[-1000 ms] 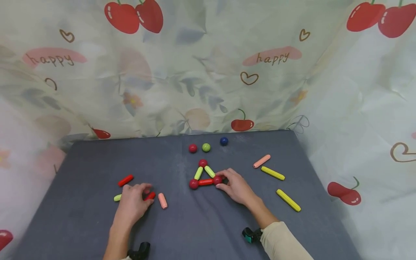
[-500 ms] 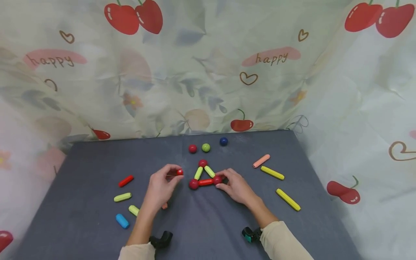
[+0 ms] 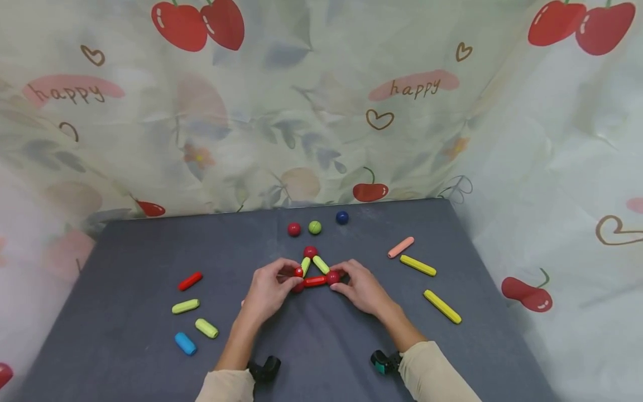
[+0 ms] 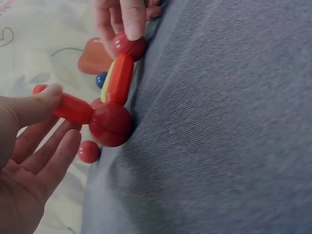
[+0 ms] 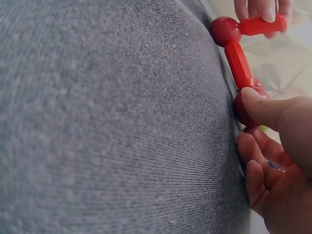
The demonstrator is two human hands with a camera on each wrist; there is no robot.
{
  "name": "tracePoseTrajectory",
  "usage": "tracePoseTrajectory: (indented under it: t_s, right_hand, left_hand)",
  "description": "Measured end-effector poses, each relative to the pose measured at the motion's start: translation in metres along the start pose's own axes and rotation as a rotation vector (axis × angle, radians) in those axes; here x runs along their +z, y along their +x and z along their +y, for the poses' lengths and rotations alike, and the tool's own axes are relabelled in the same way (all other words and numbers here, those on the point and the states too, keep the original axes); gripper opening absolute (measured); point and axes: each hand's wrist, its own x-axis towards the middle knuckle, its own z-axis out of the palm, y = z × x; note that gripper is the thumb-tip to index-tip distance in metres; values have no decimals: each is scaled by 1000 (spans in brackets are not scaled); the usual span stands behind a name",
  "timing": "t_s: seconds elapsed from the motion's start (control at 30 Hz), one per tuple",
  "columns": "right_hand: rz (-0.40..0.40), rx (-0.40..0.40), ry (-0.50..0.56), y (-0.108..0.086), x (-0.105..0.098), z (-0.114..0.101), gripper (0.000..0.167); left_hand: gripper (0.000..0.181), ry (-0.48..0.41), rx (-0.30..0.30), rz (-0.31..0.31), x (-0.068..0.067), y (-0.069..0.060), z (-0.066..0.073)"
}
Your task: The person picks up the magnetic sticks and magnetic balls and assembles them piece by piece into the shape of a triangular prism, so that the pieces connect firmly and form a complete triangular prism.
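A flat triangle of balls and rods lies mid-table. Its base is a red rod (image 3: pixel 316 281), its sides are two yellow-green rods (image 3: pixel 321 264), and a dark red ball (image 3: pixel 310 253) forms the far corner. My left hand (image 3: pixel 268 287) pinches another red rod (image 4: pixel 73 107) between thumb and fingers. In the left wrist view this rod stands up from the left corner ball (image 4: pixel 111 124), its lower end touching it. With thumb and fingers my right hand (image 3: pixel 364 287) grips the right corner ball (image 3: pixel 333 277). The left hand partly covers the left corner in the head view.
Left of the hands lie a red rod (image 3: pixel 190 281), two yellow-green rods (image 3: pixel 206 328) and a blue rod (image 3: pixel 185 343). Behind the triangle are red (image 3: pixel 293 229), green (image 3: pixel 315 227) and blue balls (image 3: pixel 342 217). A pink rod (image 3: pixel 401 247) and two yellow rods (image 3: pixel 442 306) lie right.
My left hand has picked up the red rod from the left side and carried it right to the triangle's left corner ball. The right hand has kept its grip on the right ball.
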Motion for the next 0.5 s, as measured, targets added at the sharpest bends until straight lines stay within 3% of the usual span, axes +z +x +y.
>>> tracePoseTrajectory:
  t_s: [0.13, 0.3, 0.4, 0.5]
  right_hand:
    - [-1, 2, 6, -1, 0, 0, 39]
    - [2, -20, 8, -2, -1, 0, 39]
    - [4, -31, 11, -2, -1, 0, 38]
    - [6, -32, 13, -2, 0, 1, 38]
  left_hand:
    - [26, -5, -29, -46, -6, 1, 0]
    - [36, -53, -38, -186, -25, 11, -5]
    - [44, -70, -29, -211, -37, 33, -8]
    - [42, -18, -25, -131, -38, 64, -11]
